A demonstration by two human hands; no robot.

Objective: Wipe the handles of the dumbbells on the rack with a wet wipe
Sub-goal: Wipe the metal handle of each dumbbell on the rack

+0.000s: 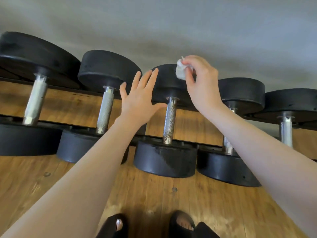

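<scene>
Grey wall behind, wood plank floor (51, 177) below, low rack (188, 127) w/ wood backing holding a row of five black dumbbells, handles running front-to-back. R hand (202, 83) raised above the middle dumbbell (164, 158), fingers curled and pinching a balled-up white wet wipe (180, 71); wipe sits at the fingertips, sticking out to the left of them, clear of any metal, in front of that dumbbell's rear head. L hand (139, 100) fingers straight and spread, holds nothing, hovering just left of the middle handle (170, 119), thumb tip near or touching the bar's upper end, can't tell which. Middle handle looks speckled/rusty vs the brighter far-left handle (35, 100) and second handle (105, 109). Risks, judged: wipe is wadded small and held by a light pinch, so knurling could snag it and pull it out, or shred it; small ball covers little of the bar, underside likely missed. L hand pushing on the head could roll the dumbbell on the rack toward the sandalled toes (119, 224) right below.
</scene>
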